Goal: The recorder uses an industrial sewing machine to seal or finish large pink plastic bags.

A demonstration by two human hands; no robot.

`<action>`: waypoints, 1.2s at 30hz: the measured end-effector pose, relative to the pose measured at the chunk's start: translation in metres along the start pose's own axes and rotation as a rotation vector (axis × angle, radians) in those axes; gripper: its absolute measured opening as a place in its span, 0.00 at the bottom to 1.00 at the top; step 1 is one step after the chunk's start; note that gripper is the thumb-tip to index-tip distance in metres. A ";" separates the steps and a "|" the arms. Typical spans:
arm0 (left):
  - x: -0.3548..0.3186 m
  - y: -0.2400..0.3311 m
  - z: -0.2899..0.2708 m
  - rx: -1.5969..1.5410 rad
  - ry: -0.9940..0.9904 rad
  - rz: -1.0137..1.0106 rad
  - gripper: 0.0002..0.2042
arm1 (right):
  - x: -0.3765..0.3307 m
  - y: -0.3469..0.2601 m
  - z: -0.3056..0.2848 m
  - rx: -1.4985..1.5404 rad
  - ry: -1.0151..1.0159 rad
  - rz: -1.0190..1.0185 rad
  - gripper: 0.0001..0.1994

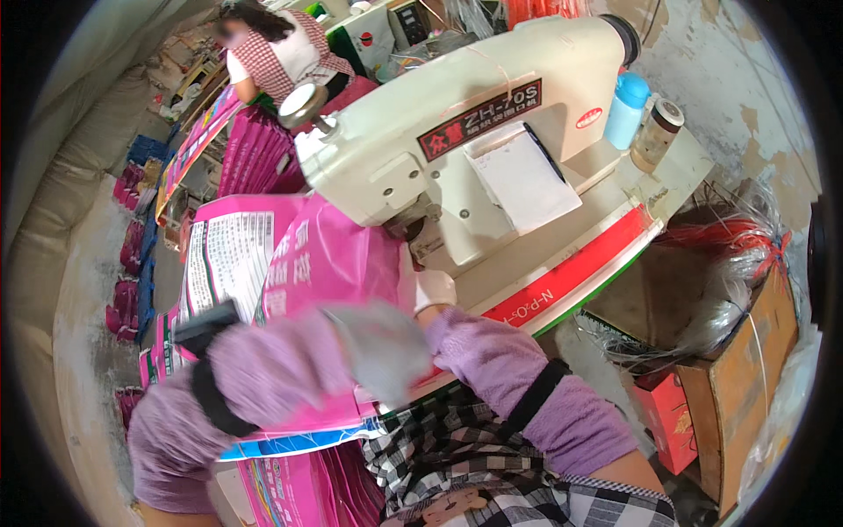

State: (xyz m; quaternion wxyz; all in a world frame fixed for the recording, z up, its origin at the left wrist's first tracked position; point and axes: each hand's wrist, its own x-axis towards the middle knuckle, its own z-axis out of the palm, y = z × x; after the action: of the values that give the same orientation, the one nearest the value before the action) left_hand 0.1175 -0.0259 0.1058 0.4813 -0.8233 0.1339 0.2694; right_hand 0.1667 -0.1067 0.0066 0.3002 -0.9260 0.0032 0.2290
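A large cream sewing machine (386, 167) stands in front of me, its head over the edge of a pink printed bag (338, 250). The bag lies spread to the left of the needle area. My right hand (435, 290), in a white glove, is at the bag's right edge just below the machine head; its fingers are hidden. Across the front of the bag reaches my left hand (379, 347) in a grey glove, smeared by motion, so its fingers do not show. Lilac sleeves cover both forearms, with a dark device (206, 327) near the left one.
On the machine are a white notepad (518, 176) and dark pen. A blue bottle (626, 110) and a clear jar (657, 134) stand behind it. Pink bags (255, 154) are stacked beyond, near a seated person (281, 53). At right is a cardboard box (746, 378) with plastic strands.
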 end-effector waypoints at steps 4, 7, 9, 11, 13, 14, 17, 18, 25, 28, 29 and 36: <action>-0.063 -0.045 -0.033 -0.119 0.189 0.982 0.14 | 0.004 0.022 0.019 0.075 0.156 -0.069 0.35; -0.061 -0.026 -0.001 -0.507 0.338 0.749 0.20 | -0.045 0.020 0.024 0.274 -0.039 -0.232 0.32; -0.039 -0.036 0.025 -0.692 0.696 0.662 0.28 | -0.081 0.040 0.053 0.411 0.057 -0.374 0.37; -0.028 -0.047 0.022 -0.580 -0.320 0.659 0.34 | -0.104 0.050 0.051 0.594 -0.007 -0.349 0.33; -0.050 -0.025 0.038 -0.554 -0.283 0.627 0.33 | -0.115 0.056 0.036 0.784 -0.060 -0.314 0.30; -0.064 -0.024 0.039 -0.643 -0.191 0.596 0.32 | -0.118 0.055 0.030 0.819 -0.055 -0.340 0.27; -0.083 -0.007 0.067 -0.771 0.073 0.546 0.23 | -0.096 0.068 0.032 0.780 -0.031 -0.361 0.29; -0.084 -0.001 0.070 -0.785 0.208 0.578 0.19 | -0.091 0.059 0.022 0.906 -0.113 -0.255 0.30; -0.074 0.028 0.025 -0.630 0.499 0.817 0.03 | -0.048 0.013 0.017 -0.004 0.010 -0.017 0.39; -0.067 -0.005 0.002 -0.368 0.654 0.976 0.05 | -0.086 0.022 0.018 -0.132 0.148 -0.125 0.39; -0.051 -0.033 0.018 -0.406 0.691 0.907 0.04 | -0.084 0.021 0.033 -0.141 0.110 -0.171 0.38; -0.083 -0.003 0.045 -0.256 0.821 0.688 0.04 | -0.008 -0.003 0.022 -0.298 0.219 -0.170 0.35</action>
State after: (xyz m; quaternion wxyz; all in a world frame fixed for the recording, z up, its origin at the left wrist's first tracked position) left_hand 0.0363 0.0114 0.1376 0.1699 -0.8214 0.5382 0.0823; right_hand 0.1505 -0.0936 -0.0039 0.1759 -0.9765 -0.0761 0.0986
